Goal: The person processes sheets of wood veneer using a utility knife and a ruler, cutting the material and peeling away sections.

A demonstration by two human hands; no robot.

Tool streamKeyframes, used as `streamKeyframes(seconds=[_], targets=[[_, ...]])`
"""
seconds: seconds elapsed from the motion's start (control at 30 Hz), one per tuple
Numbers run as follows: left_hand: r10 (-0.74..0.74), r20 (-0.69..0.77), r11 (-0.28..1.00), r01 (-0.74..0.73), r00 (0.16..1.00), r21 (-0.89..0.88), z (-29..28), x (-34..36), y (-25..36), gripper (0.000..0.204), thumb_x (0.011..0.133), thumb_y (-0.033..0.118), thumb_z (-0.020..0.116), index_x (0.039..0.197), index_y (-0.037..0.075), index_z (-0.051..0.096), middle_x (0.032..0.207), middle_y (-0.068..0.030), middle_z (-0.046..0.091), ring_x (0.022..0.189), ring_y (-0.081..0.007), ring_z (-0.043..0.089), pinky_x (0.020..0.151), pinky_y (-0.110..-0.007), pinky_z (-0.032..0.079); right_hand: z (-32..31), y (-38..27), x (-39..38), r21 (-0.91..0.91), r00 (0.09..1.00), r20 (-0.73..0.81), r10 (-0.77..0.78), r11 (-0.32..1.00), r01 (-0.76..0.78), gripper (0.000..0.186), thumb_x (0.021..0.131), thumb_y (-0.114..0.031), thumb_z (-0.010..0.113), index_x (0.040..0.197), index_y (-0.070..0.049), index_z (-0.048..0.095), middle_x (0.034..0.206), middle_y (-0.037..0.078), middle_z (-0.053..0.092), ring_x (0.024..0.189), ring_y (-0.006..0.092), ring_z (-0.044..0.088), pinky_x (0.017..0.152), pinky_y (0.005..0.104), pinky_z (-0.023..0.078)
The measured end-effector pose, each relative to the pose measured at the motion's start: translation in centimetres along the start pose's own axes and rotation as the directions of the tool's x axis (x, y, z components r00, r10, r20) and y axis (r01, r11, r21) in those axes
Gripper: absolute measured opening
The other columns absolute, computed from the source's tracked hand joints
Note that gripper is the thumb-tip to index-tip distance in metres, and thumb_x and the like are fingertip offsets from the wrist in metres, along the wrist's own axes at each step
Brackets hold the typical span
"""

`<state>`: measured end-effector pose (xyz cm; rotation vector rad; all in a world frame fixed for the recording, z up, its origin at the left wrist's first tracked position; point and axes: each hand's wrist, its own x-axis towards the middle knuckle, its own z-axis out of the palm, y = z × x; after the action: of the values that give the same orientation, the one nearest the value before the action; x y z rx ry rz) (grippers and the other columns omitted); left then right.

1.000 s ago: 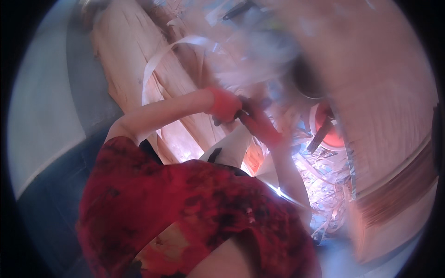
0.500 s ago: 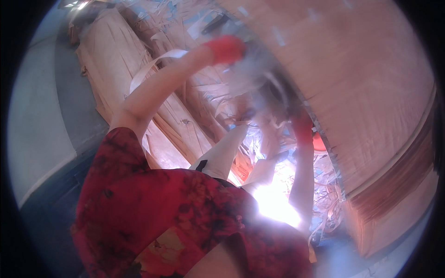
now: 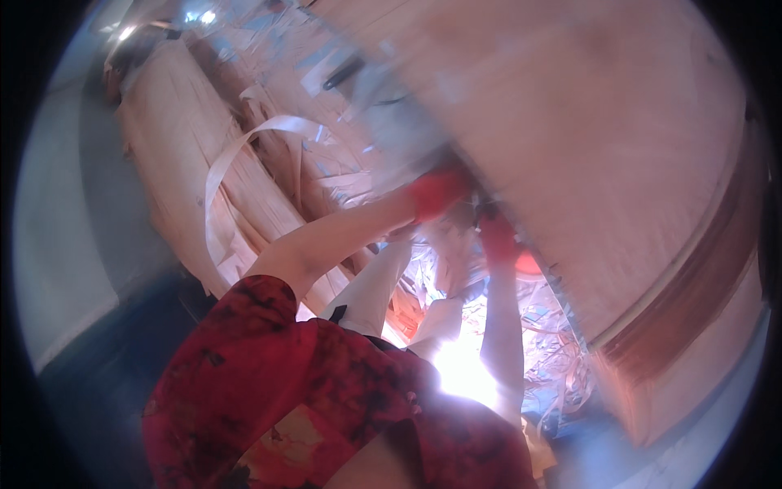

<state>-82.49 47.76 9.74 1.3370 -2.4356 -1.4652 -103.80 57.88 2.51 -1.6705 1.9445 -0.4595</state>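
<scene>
Both my hands are close together at the near-left edge of a broad stack of thin wood sheets (image 3: 603, 171). Red covers my left hand (image 3: 446, 189) at the wrist, and it is smeared by motion against the stack's edge. My right hand (image 3: 497, 233), also in red, is just to its right and slightly nearer. The fingers of both are blurred and partly hidden, so whether they grip a sheet cannot be made out. A blurred greyish patch (image 3: 399, 122) lies along the stack's edge beyond my left hand.
Long bundles of veneer strips (image 3: 195, 138) lie at the left, with a curled pale strip (image 3: 213, 187) standing off them. Torn scraps (image 3: 554, 350) litter the floor around my legs. A round red-orange thing (image 3: 528, 265) is beside my right wrist. A dark elongated object (image 3: 344, 73) lies farther off.
My left hand has come nearer and to the right, beside my right hand. My right hand has shifted slightly left. The blurred greyish shape between them is no longer there.
</scene>
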Motion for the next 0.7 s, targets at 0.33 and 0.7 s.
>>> streamKeyframes(seconds=[0.33, 0.7], targets=[[0.401, -0.300, 0.848, -0.227, 0.865, 0.478, 1.1, -3.6, 1.9, 0.052, 0.075, -0.001, 0.055, 0.125, 0.005, 0.063, 0.129, -0.0169, 0.061, 0.128, -0.0386, 0.051, 0.113, -0.049, 0.038, -15.3, -0.1, -20.7, 0.558, 0.677, 0.576, 0.458, 0.385, -0.735, 0.030, 0.090, -0.028, 0.072, 0.102, -0.001, 0.072, 0.083, 0.005, 0.071, 0.073, 0.0108, 0.063, 0.069, 0.0278, 0.048], [0.455, 0.447, 0.715, -0.017, 0.770, -0.698, 23.5, -9.4, 34.0, 0.045, 0.099, 0.013, 0.064, 0.142, 0.002, 0.054, 0.134, -0.0073, 0.063, 0.125, -0.0164, 0.058, 0.103, -0.034, 0.048, -36.9, 14.9, -36.3, 0.828, 0.799, 0.312, 0.514, 0.265, -0.493, 0.030, 0.089, -0.028, 0.073, 0.103, -0.002, 0.073, 0.084, 0.000, 0.069, 0.070, 0.0088, 0.057, 0.067, 0.0252, 0.044]])
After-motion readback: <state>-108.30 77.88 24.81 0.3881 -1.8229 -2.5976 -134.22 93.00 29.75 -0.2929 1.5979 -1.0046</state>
